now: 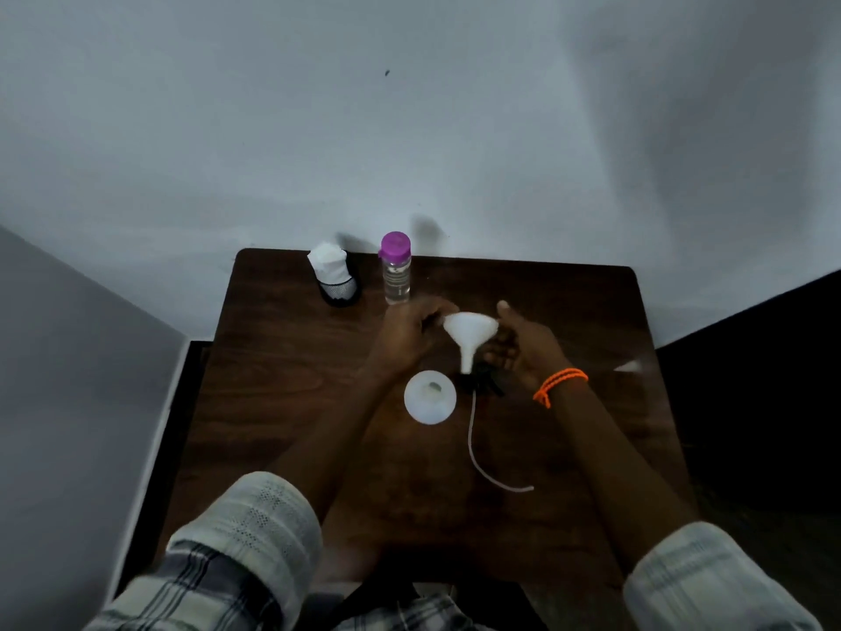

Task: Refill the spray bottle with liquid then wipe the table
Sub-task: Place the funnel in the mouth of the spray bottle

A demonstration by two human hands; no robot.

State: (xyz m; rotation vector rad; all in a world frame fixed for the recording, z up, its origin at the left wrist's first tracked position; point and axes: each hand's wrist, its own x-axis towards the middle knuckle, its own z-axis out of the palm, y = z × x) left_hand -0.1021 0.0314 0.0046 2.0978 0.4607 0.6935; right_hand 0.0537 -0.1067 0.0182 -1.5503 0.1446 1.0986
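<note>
A white funnel (470, 335) hangs spout-down above the dark wooden table (273, 403), held between my two hands. My left hand (407, 337) pinches its rim on the left. My right hand (523, 346), with an orange cord at the wrist, cups the rim on the right. Just below and left stands the open white spray bottle (430, 397), seen from above with its neck uncovered. The black spray head (487, 382) lies beside it, its thin dip tube (475, 448) trailing toward me. A clear bottle of liquid with a purple cap (397, 273) stands at the back.
A black mesh holder with a white cloth (336, 277) stands at the back left of the table, beside the clear bottle. A white wall rises right behind the table. The floor drops away dark on the right and left sides.
</note>
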